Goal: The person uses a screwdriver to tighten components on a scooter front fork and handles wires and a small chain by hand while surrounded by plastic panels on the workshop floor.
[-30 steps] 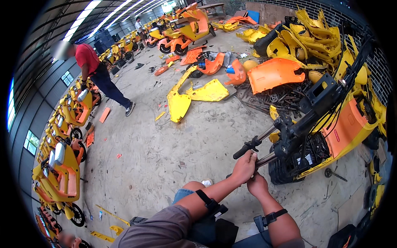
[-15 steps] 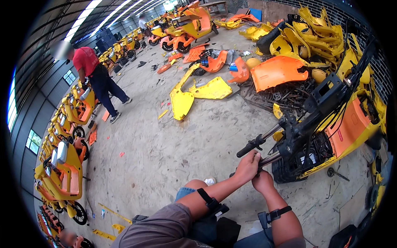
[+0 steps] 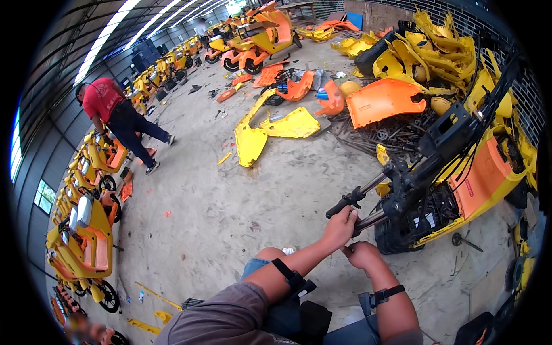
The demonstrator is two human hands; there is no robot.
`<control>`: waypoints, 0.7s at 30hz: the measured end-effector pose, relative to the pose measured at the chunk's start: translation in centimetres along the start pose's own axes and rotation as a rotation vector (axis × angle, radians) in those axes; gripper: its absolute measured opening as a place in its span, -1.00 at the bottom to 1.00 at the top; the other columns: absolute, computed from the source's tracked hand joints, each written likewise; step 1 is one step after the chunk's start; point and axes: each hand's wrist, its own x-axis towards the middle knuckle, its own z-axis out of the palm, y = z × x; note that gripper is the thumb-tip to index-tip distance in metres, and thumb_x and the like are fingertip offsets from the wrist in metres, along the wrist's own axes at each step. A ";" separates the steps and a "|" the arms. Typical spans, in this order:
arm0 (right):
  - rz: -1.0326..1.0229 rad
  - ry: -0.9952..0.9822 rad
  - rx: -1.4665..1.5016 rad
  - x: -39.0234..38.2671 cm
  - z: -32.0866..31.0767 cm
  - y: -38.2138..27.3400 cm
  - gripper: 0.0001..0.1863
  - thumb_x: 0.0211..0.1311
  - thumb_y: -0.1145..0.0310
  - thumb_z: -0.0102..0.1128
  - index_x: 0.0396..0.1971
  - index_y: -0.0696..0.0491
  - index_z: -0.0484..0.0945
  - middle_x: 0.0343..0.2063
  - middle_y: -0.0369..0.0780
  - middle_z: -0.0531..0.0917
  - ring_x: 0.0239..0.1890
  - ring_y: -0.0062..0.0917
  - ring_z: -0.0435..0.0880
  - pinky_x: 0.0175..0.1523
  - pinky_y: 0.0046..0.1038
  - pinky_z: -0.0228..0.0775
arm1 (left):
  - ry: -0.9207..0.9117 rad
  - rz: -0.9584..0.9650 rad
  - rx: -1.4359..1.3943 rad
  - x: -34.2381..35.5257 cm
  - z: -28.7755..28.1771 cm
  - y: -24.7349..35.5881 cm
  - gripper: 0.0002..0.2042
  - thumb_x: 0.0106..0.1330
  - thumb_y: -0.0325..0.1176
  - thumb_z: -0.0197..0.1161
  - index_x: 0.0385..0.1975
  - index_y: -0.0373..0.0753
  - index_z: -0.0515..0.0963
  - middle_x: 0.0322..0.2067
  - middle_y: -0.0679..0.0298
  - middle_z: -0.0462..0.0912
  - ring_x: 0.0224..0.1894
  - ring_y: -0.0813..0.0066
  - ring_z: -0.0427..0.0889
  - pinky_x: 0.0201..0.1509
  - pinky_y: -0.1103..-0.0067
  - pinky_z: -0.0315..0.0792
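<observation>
A partly stripped yellow and orange scooter (image 3: 486, 167) lies on the floor to my right, its black front fork (image 3: 397, 198) pointing toward me. The fork has two silver-and-black legs; no wheel sits between them. My left hand (image 3: 339, 228) is wrapped around the end of the nearer leg (image 3: 371, 221). Just below it is my right hand (image 3: 363, 255), fingers curled and thumb toward the left hand. Whether anything is inside the right hand is hidden. Black cables (image 3: 474, 144) hang along the scooter's steering column.
Yellow body panels (image 3: 443, 52) are heaped against the far right wall. An orange panel (image 3: 385, 103) and metal rods (image 3: 397, 135) lie in front. A yellow panel (image 3: 250, 144) rests mid-floor. Scooters (image 3: 86, 236) line the left side, where a person in red (image 3: 106, 103) leans over.
My right hand has come slightly away from the fork leg, downward. My left hand stays around the leg. The person in red has bent further toward the scooters on the left.
</observation>
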 end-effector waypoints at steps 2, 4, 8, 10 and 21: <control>0.025 -0.119 -0.035 -0.6 -0.8 -0.8 -0.27 0.36 -0.36 -0.19 -0.37 -0.02 0.74 -0.28 -0.16 0.76 -0.12 -0.24 0.72 -0.01 -0.24 0.53 | -0.013 0.017 -0.045 0.3 -0.1 -0.8 -0.72 0.53 -0.17 0.03 -0.23 -0.29 0.49 -0.45 0.14 0.64 -0.40 0.35 0.59 -0.27 0.42 0.47; 0.062 -0.262 -0.017 -1.5 -2.1 -2.2 -0.24 0.35 -0.39 -0.22 -0.38 -0.01 0.74 -0.31 -0.17 0.76 -0.12 -0.25 0.71 0.00 -0.25 0.52 | -0.015 0.020 -0.004 0.0 -0.5 -1.7 -0.71 0.54 -0.16 0.01 -0.23 -0.28 0.50 -0.45 0.16 0.66 -0.38 0.34 0.65 -0.26 0.42 0.50; -0.052 -0.183 -0.081 -1.9 -0.4 0.5 -0.30 0.33 -0.30 -0.16 -0.48 -0.02 0.76 -0.42 -0.19 0.75 -0.19 -0.20 0.72 0.00 -0.28 0.51 | -0.006 -0.067 0.072 -1.6 -1.5 0.1 -0.71 0.55 -0.14 -0.01 -0.11 -0.24 0.54 -0.40 0.14 0.69 -0.35 0.32 0.67 -0.23 0.43 0.51; -0.109 -0.161 -0.067 -2.6 -0.7 1.8 -0.40 0.28 -0.21 -0.07 -0.47 -0.02 0.76 -0.44 -0.19 0.75 -0.21 -0.18 0.71 -0.03 -0.26 0.52 | 0.018 -0.054 0.076 -2.6 -2.4 0.6 -0.71 0.55 -0.14 -0.02 -0.08 -0.21 0.55 -0.34 0.13 0.71 -0.31 0.31 0.67 -0.18 0.44 0.52; -0.141 0.029 0.570 -4.0 1.6 8.2 -0.50 0.27 -0.07 0.24 -0.49 0.14 0.69 -0.59 -0.26 0.64 -0.50 -0.52 0.55 -0.29 -0.40 0.43 | -0.131 0.096 -0.317 -6.5 -4.7 1.5 -0.72 0.58 -0.23 -0.03 -0.11 -0.27 0.58 -0.14 0.29 0.73 -0.18 0.54 0.61 -0.02 0.52 0.49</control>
